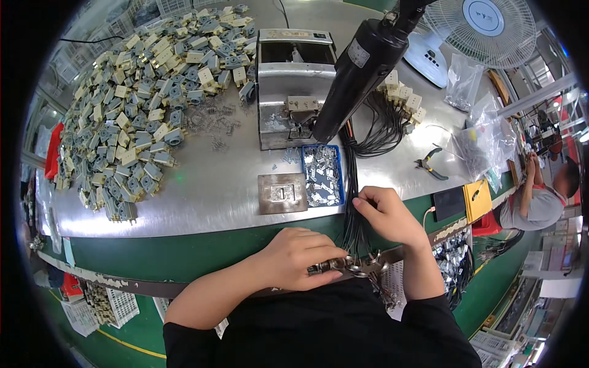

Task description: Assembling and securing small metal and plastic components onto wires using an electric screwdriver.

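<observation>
My left hand (300, 257) is at the table's near edge, fingers closed round a small shiny metal part (322, 267). More round metal pieces (357, 270) hang beside it at the lower ends of the black cables. My right hand (389, 214) is closed, thumb and forefinger pinched against the bundle of black cables (351, 178). That bundle runs from the far right down past the blue tray to the near edge. Left of it, a blue tray (340, 184) holds many small metal terminals, next to a flat metal plate with a slot (282, 205).
A metal bench press (291, 86) and a black cylinder tool (359, 67) stand ahead. Grey-and-cream plug housings (153, 110) heap up at left, beside loose springs (215, 116). Pliers (432, 164), a phone (449, 203), a yellow pad (477, 199) and a fan (481, 24) are at right; a co-worker (537, 205) sits beyond.
</observation>
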A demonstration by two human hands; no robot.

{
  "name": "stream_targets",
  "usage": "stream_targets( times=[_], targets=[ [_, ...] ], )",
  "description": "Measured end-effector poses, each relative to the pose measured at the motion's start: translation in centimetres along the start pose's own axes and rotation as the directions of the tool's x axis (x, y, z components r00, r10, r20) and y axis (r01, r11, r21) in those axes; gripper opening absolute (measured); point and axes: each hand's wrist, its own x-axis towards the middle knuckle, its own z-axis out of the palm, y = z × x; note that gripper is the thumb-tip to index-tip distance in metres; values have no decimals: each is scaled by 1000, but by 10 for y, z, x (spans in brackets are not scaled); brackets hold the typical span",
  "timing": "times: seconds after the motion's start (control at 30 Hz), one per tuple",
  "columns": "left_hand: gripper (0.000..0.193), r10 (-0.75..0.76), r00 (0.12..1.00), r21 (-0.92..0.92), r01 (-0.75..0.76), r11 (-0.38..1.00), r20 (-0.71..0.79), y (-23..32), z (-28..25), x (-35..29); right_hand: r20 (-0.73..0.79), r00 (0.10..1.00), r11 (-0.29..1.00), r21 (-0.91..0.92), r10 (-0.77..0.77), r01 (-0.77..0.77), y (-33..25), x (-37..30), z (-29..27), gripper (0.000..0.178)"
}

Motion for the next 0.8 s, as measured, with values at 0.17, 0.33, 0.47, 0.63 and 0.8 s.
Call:
stream_targets(
  times=[0.17,0.33,0.47,0.63,0.8],
  targets=[
    [27,-18,1000,47,17,999,16,-4,-8,-4,111,932,713,614,345,-337,-1,-11,-19,16],
    [19,3,1000,30,-4,1000,25,-1,-14,3,-43,999,168,985,24,39,48,-9,-45,55],
    [19,1,999,23,-1,1000,37,-4,-16,0,-312,931,92,950,189,300,6,37,-64,44],
    [48,-273,961,-253,255,933,-37,-1,-36,-3,-218,883,871,183,-416,456,-51,47,-24,21],
    [44,-494,854,-735,227,638,-164,3,-64,-10,95,796,745,-301,-598,596,-85,52,13,14]
  ],
)
